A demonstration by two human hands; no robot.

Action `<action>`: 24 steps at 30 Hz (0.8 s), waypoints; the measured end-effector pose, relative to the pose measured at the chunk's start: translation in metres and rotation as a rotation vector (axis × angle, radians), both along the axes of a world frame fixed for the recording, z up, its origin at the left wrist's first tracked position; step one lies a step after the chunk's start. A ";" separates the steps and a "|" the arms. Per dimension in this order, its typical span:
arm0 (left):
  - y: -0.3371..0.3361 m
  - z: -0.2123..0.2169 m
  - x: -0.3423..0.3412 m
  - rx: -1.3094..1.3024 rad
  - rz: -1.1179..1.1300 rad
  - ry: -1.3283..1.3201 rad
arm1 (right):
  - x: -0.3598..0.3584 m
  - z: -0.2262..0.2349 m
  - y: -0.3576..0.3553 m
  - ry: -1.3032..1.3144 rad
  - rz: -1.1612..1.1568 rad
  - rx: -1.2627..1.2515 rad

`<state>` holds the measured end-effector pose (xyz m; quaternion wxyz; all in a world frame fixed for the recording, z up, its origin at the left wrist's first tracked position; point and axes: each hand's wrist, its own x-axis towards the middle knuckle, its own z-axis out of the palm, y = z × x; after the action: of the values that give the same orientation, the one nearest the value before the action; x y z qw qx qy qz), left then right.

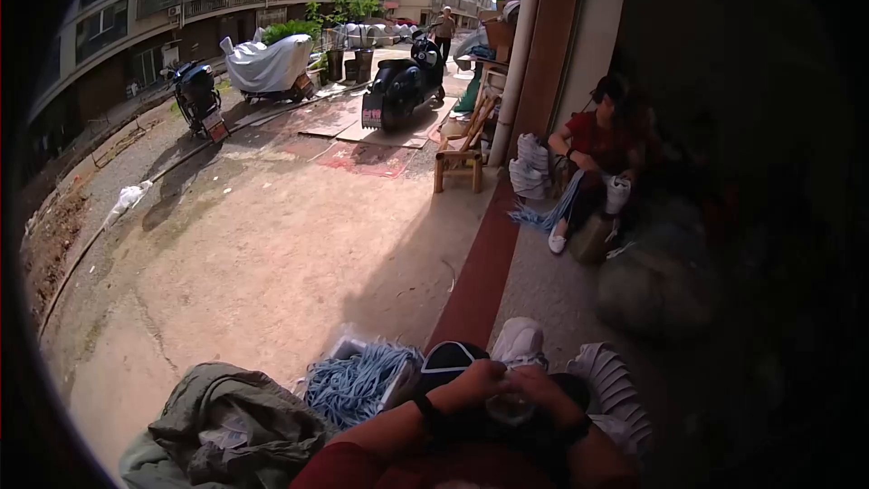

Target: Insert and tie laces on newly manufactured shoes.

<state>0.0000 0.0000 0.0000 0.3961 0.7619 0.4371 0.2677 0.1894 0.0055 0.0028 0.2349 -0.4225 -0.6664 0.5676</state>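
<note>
My left hand (484, 379) and my right hand (536, 386) meet close together over my lap, with the fingers of both bent inward. What they pinch is too small and dim to name. Just below them shows a pale, partly see-through thing (510, 410). Left of my hands, a white box (405, 382) holds a tangled heap of light blue cords (353, 387). A ribbed stack of white pieces (612, 382) lies beside my right hand. Beyond my fingers is a white shoe (519, 340).
Grey-green cloth (231, 421) is bunched at the lower left. On the right sits another person (605, 140) with blue cords and a white piece, near a sack (656, 294). A bamboo chair (462, 158), a black scooter (403, 86) and a covered vehicle (269, 63) stand farther off.
</note>
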 end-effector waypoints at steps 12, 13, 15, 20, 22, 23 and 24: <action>-0.012 0.022 -0.016 -0.271 -0.134 -0.142 | 0.015 0.003 0.009 0.067 -0.312 0.065; -0.008 0.018 -0.024 -0.282 -0.187 -0.118 | 0.008 0.006 0.013 0.075 -0.331 0.068; 0.006 0.012 -0.032 -0.226 -0.147 -0.194 | 0.009 0.007 0.028 0.102 -0.333 0.231; 0.036 0.008 -0.077 -0.408 0.549 -1.503 | 0.026 0.013 0.020 -0.154 -0.422 0.597; 0.038 -0.002 -0.068 -0.490 0.613 -1.520 | 0.019 0.005 0.016 -0.361 -0.377 0.738; 0.035 -0.007 -0.056 -0.536 0.568 -1.497 | 0.017 0.002 0.014 -0.366 -0.379 0.732; 0.031 -0.009 -0.041 -0.625 0.497 -1.398 | 0.014 0.000 0.011 -0.443 -0.328 0.763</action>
<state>-0.0414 0.0312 -0.0087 0.7017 0.1523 0.2993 0.6284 0.2035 0.0163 0.0027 0.3121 -0.5165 -0.7861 0.1337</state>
